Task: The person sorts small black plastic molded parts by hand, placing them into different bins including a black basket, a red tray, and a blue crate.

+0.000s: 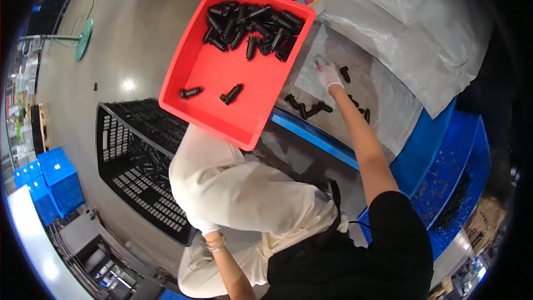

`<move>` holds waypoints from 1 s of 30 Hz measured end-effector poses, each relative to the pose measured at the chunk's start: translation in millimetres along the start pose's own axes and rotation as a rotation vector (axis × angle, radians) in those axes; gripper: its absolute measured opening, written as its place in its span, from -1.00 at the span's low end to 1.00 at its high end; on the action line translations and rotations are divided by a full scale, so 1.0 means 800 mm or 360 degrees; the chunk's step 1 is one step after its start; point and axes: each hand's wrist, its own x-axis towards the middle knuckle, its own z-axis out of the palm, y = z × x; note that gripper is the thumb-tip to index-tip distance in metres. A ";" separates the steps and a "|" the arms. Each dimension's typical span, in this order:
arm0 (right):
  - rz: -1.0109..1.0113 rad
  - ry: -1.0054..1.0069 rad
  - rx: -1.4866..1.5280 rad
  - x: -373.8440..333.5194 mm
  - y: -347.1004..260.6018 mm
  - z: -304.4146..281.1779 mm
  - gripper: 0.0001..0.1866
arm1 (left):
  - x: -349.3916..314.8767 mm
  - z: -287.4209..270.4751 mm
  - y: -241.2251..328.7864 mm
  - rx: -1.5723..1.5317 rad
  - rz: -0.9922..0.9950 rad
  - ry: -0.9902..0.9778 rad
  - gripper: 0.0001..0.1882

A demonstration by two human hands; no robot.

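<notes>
"Black plastic fittings [345,74]: where d'you see 'em from way over there?"

"On my head cam, some lie loose on the grey liner sheet [336,125] in the blue bin [313,136]. Lots more are in the red tray [222,72], most in a heap at the far end, two apart nearer my lap."

"OK, & your hands?"

"My R hand [330,75], in a white glove, is down in the bin, just beside one fitting. Can't tell if it's got smth; the fingertips are too blurry. My L hand [204,226] is low by my white pants [239,194], part hid, so can't tell there either."

"Any tips for this bit?"

"Looks like hand work on the loose ones, I'd say. Go slow, one at a time, thumb & finger on the fat part. Pls don't pinch the sheet too, b/c it could bunch up & roll the rest. And mind the tray's wall; it's close to my R arm's side, so a bump could tip stuff."
</notes>
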 end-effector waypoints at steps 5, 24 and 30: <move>0.0101 0.0036 -0.0346 0.056 -0.047 0.054 -0.45 | -0.028 -0.029 -0.008 0.0640 0.0208 -0.0232 -0.71; -0.0475 -0.0408 -0.0893 0.055 0.003 0.058 -0.50 | -0.079 -0.080 0.020 0.0952 -0.0110 -0.0498 -0.73; -0.1036 -0.0812 -0.0773 -0.075 -0.005 0.097 -0.50 | -0.061 -0.061 0.016 0.0932 -0.0023 -0.0499 -0.74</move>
